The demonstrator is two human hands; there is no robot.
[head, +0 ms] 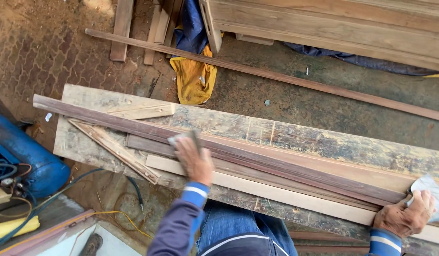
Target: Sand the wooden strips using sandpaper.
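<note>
— Both hands are down on the wood. See the left hand [193, 161]? It's pressed flat over a small grey sanding pad [184, 138], fingers curled round it, on top of the long dark strip [257, 159].

— And the other one?

— Right hand [404, 218] is at the near end of that same strip, fingers bent over its end, resting on the pale board [276, 193] underneath. It's got a sheet of whitish sandpaper [433, 194] tucked under the fingers, I think; how tightly it's gripped, I can't tell.

— Where's the strip lying?

— Diagonally along the worn plank bench [324, 142], running from far left to the right hand. A shorter dark piece sits just beside it, and a thin splintered offcut [115, 149] lies angled off to the left.

— What's around?

— Blue compressor tank [25, 154] at the left with cables on the floor, a yellow cloth [195, 80] on the ground beyond the bench, another long batten [276, 76] past it, and stacked timber [347, 23] at the top.
</note>
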